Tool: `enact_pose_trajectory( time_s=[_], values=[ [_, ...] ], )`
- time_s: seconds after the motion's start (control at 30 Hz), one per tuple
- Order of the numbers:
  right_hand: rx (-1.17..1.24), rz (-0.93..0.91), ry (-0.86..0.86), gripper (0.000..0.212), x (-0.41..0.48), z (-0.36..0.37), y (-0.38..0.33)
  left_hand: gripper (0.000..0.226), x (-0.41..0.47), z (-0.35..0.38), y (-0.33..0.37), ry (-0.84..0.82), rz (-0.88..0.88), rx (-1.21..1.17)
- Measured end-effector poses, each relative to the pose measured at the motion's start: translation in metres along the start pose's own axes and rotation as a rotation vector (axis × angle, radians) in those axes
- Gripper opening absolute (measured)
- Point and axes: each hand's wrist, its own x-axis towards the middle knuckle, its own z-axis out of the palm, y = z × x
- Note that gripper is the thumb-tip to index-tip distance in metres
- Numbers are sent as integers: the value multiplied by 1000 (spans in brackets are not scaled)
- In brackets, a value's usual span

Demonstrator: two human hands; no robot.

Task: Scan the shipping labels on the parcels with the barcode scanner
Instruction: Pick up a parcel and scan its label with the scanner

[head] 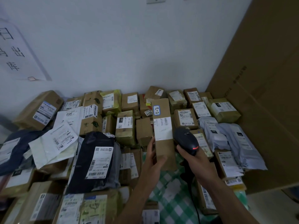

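Near edge: a green-and-white checked cloth [169,188] is seen bare between the two forearms, with labelled cardboard boxes packed on either side. A black scanner cable [195,201] is seen running over the cloth below the right wrist.

Left grip [153,157]: closed on the lower left edge of a long narrow cardboard parcel [166,152], thumb laid across the front face. The parcel is held upright, tilted slightly.

Right grip [192,160]: wrapped round the handle of a black barcode scanner [186,139]. The scanner head is held just right of the parcel; contact cannot be told. A red light [195,148] is lit on its back.

A white shipping label [162,126] is carried mid-parcel, with a blue-edged handwritten sticker [156,110] above it.

Further out: a black poly mailer [95,159] lies left of the hands and pale mailers [229,136] lie to the right. Brown boxes are stacked up to the white wall [129,46]. A large cardboard carton [267,94] stands along the right edge, and a paper sign [14,50] is fixed far left.
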Motion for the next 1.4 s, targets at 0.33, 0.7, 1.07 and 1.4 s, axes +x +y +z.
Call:
enact_pose_trajectory(
  time_s=[0.33,0.7,1.07,1.4],
  values=[
    [-238,-89,-61,39,-8,-9,-15,62,20,-29,23,-73,44,249],
    [-421,-129,-3,33,-14,-29,-35,70,91,-67,99,-265,134,1067],
    [-467,-102,-84,33,-18,-26,-35,69,113,-77,106,-377,70,1202],
    [-464,-92,-114,31,-20,-24,-35,69,114,-83,100,-378,51,1190]
  ],
)
